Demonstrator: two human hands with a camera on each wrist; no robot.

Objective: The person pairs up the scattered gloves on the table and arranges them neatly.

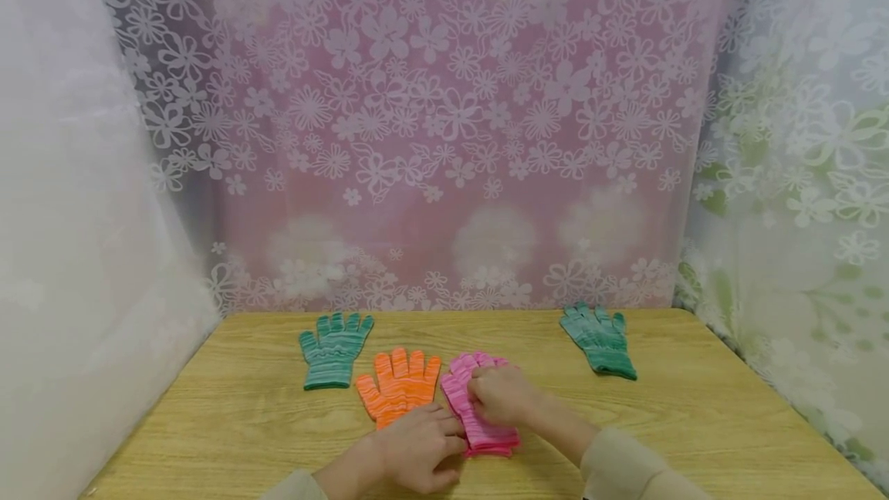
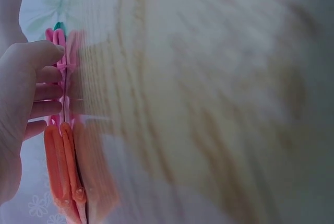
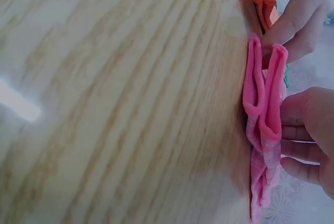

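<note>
And here's the pair of pink gloves (image 1: 486, 437), stacked flat in the middle stretch of the worktop (image 1: 243, 423), cuffs facing the near edge, fingers facing the far edge! The right hand (image 1: 505, 394) is on top of them, fingers angled down, tips resting on the upper glove. In from the left edge's side comes the left hand (image 1: 425, 444), thumb apart from loosely extended fingers, lying over the cuff end of the orange gloves (image 1: 403, 392); its fingertips seem to touch the pink pair's left side, though the blurry wrist view makes that hard to swear to. Further out, one green glove (image 1: 332, 353) lies towards the far left corner, while another green glove (image 1: 603, 342) sits towards the far right corner, fingers reaching the far edge!
</note>
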